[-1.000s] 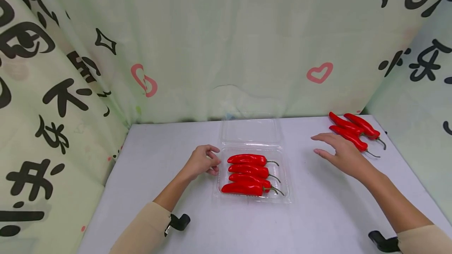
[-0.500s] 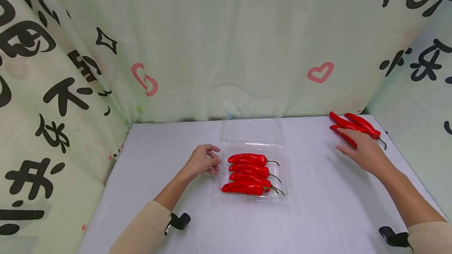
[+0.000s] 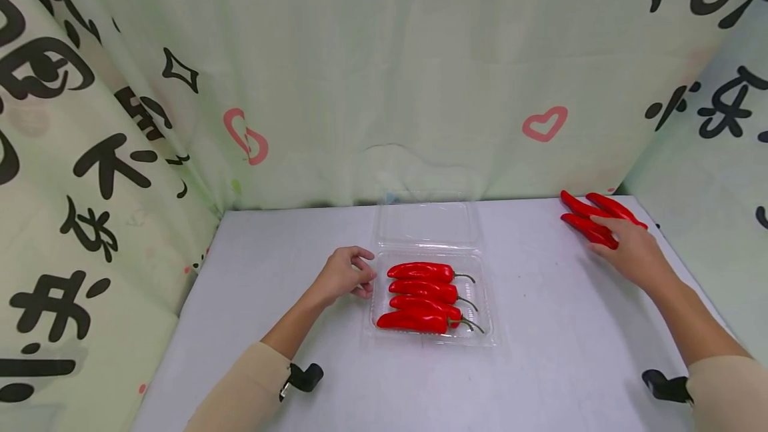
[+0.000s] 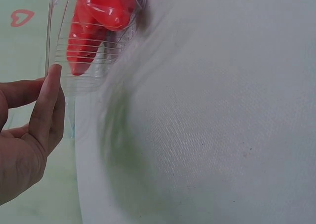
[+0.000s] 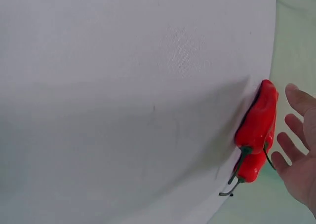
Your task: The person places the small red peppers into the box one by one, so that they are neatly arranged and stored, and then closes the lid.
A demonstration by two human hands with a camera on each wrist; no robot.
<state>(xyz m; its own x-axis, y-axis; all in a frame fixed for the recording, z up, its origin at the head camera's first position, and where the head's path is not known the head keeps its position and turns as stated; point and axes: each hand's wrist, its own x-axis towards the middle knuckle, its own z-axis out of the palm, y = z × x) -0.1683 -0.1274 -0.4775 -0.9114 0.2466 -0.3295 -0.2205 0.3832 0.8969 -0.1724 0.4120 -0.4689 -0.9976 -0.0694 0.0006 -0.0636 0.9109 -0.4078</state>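
Note:
A clear plastic clamshell box (image 3: 487, 325) lies on the table with its lid (image 3: 429, 224) folded back. Several red chili peppers (image 3: 423, 271) lie side by side in it, stems to the right. My left hand (image 3: 343, 275) is at the box's left edge; in the left wrist view its fingertips (image 4: 55, 72) pinch the rim. At the far right of the table is a group of three red chili peppers (image 3: 581, 205). My right hand (image 3: 633, 252) is over the nearest chili pepper (image 3: 591, 231), hiding its stem. Its fingers look spread and apart from the peppers in the right wrist view.
The table (image 3: 288, 245) has a white cover. A pale green curtain (image 3: 336, 85) with black characters and pink hearts hangs behind it and along both sides. Black camera mounts (image 3: 307, 377) sit at the wrists by the beige sleeves.
My right hand has moved right and away from me, reaching the loose chili peppers, and now covers their stems. The left hand and the box have stayed in place.

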